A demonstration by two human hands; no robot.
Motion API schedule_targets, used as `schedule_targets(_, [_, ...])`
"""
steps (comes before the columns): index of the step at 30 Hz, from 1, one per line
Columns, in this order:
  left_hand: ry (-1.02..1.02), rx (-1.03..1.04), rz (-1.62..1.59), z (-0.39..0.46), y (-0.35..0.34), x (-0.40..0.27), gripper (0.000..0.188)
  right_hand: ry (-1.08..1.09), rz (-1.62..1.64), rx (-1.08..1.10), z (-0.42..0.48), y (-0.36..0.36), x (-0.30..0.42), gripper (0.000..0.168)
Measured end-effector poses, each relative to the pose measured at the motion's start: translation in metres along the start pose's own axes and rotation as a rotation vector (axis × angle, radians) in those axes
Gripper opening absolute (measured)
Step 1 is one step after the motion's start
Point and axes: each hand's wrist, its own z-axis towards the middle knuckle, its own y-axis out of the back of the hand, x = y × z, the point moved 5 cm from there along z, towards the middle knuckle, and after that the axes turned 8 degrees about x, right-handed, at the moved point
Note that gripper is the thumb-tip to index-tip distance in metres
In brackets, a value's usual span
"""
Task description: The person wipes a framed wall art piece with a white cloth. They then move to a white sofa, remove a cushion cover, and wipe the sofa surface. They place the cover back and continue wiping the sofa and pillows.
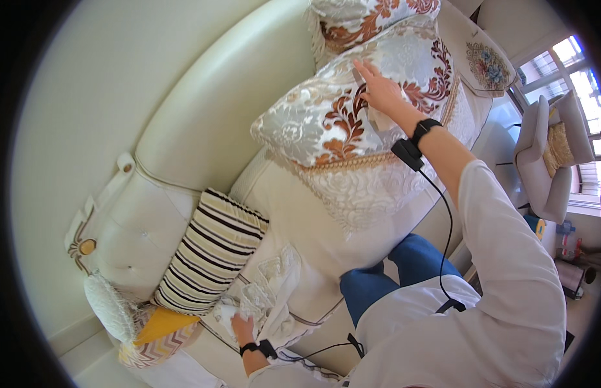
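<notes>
My right hand (381,92) lies with its fingers spread on a large silver cushion with rust-brown leaf scrolls (346,128), which rests on a cream sofa (300,194) over a lace-edged cover (366,199). At the lower left, my left hand (243,327) is at a crumpled white lace-trimmed cloth (269,291); its fingers are partly hidden by the fabric, so its hold is unclear. Beside that cloth, a striped cushion (213,252) leans on the tufted backrest. Both wrists wear black straps with small boxes and cables.
Another patterned cushion (373,19) stands at the top. Yellow (167,325), zigzag (157,347) and fringed white (109,305) cushions are at the lower left. A floral-embroidered cover (489,65) drapes the far sofa arm. A grey armchair (538,160) stands by the window at right.
</notes>
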Motion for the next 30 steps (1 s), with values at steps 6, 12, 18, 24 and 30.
schedule_targets(6, [-0.761,-0.435,-0.275,0.048,0.157,-0.414,0.055,0.031,-0.059,0.111,0.036,-0.041,-0.064,0.020])
schedule_targets(12, [-0.945,-0.552,-0.344,-0.006,0.288,-0.682,0.078,0.233,0.171,0.162,-0.066,0.005,-0.057,0.010])
schedule_targets(18, [-0.897,-0.238,0.072,-0.078,0.208,-0.765,0.089,0.227,0.389,0.427,-0.216,0.034,-0.116,0.014])
schedule_targets(24, [-0.891,-0.381,0.018,-0.176,0.176,-0.723,0.041,0.109,0.380,-0.028,-0.252,0.128,-0.187,0.039])
schedule_targets(30, [-1.037,-0.604,-0.154,-0.221,0.179,-0.698,0.023,-0.102,0.269,-0.081,-0.224,0.213,-0.264,0.041])
